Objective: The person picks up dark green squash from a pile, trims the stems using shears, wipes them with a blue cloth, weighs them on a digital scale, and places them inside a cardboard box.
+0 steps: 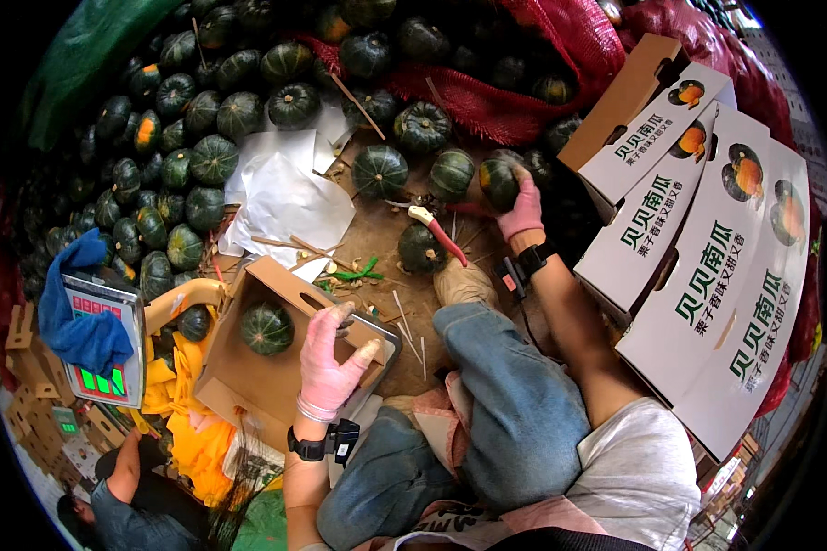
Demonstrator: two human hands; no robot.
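My right hand (522, 209), in a pink glove, is wrapped round a dark green pumpkin (499, 178) beside the pile. My left hand (328, 360), also gloved in pink, is at the near right edge of an open cardboard box (225, 386). Its fingers and thumb are spread, with nothing between them. Inside that box sits one round green pumpkin (266, 329). Between my hands, a red-and-white-handled cutting tool (439, 236), its blades hard to make out, leans by a pumpkin (420, 250) on the floor.
Printed white cartons (698, 266) are stacked at the right. Heaped pumpkins (213, 160) fill the far left, with red mesh sacking (487, 101) behind. A scale (108, 376) under a blue cloth (87, 321) stands left. Another person (138, 500) is at lower left. White paper (289, 197) lies ahead.
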